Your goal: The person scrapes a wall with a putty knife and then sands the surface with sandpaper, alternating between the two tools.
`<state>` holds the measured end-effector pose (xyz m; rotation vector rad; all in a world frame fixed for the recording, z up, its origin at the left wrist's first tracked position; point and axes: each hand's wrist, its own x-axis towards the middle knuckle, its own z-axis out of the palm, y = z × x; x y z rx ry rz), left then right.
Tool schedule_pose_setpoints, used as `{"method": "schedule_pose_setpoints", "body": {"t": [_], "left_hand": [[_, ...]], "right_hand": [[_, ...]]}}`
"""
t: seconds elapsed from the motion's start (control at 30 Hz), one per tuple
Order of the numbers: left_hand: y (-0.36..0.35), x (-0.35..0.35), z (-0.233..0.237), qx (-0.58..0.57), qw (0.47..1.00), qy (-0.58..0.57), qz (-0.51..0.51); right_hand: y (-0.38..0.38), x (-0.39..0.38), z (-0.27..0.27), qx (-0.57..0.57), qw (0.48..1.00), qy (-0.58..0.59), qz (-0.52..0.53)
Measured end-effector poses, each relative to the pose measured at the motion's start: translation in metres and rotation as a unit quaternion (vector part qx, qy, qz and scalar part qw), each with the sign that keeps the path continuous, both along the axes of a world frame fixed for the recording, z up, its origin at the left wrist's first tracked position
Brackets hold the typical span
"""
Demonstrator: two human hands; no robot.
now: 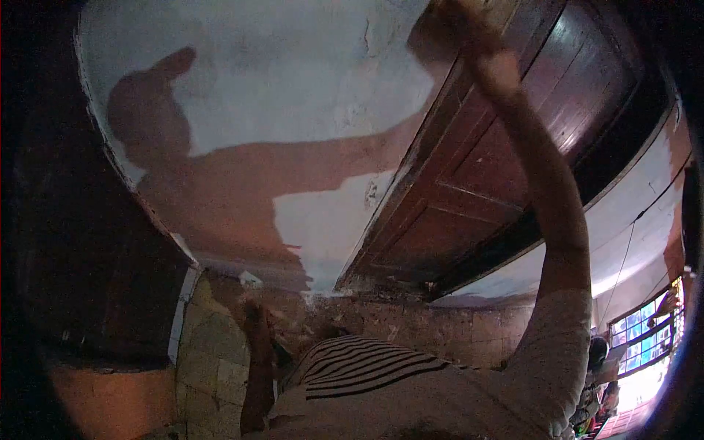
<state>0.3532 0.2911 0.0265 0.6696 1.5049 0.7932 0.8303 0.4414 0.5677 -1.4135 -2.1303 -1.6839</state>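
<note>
My right hand (495,70) is raised high at the edge between the pale wall (293,66) and a dark reddish wooden door (506,154). It is blurred; the fingers look curled against a brown blocky shape (436,37), whose kind I cannot make out. Low on the left hangs my left hand (254,315), in deep shade near the floor, its fingers too dark to read. A small whitish patch (250,279) shows just above it. The shadow of my head and raised arm falls across the wall.
Worn tiles (213,352) cover the floor at lower left, beside a dark opening (95,242). At far right, a bright barred window (645,334) stands beyond another wall with a hanging cable (629,242). Dim shapes, perhaps a person, are near the window.
</note>
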Motion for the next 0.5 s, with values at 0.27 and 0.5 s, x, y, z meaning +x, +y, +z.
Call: {"method": "schedule_pose_setpoints", "body": {"t": [0.27, 0.5], "left_hand": [[-0.011, 0.005, -0.014, 0.028, 0.999, -0.019, -0.015], [-0.009, 0.004, -0.035, 0.113, 0.984, -0.113, 0.083]], "right_hand": [[-0.018, -0.048, -0.159, -0.144, 0.979, 0.001, 0.142], [0.005, 0.023, -0.049, -0.319, 0.914, 0.231, 0.100]]}}
